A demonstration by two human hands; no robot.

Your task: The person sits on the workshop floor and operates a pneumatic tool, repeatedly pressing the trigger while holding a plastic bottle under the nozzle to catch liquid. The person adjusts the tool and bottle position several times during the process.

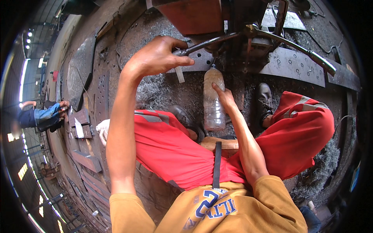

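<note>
My left hand (165, 54) is closed round the dark end of a feed lever (211, 40) on a drilling machine (190, 17). Below the machine, my right hand (225, 97) grips a cloudy plastic bottle (213, 79) by its side. The bottle's narrow top points away from me, close to where the drill meets a steel plate (194, 60) with several dark holes. Another lever (311, 54) of the machine reaches out to the right, and neither hand touches it.
Curly metal shavings (153, 91) cover the ground around the plate. More drilled plate (295, 66) extends to the right. I sit on a wooden block (219, 143), knees spread. At far left another person (44, 114) bends near steel pieces (79, 118). A cable (328, 50) lies at upper right.
</note>
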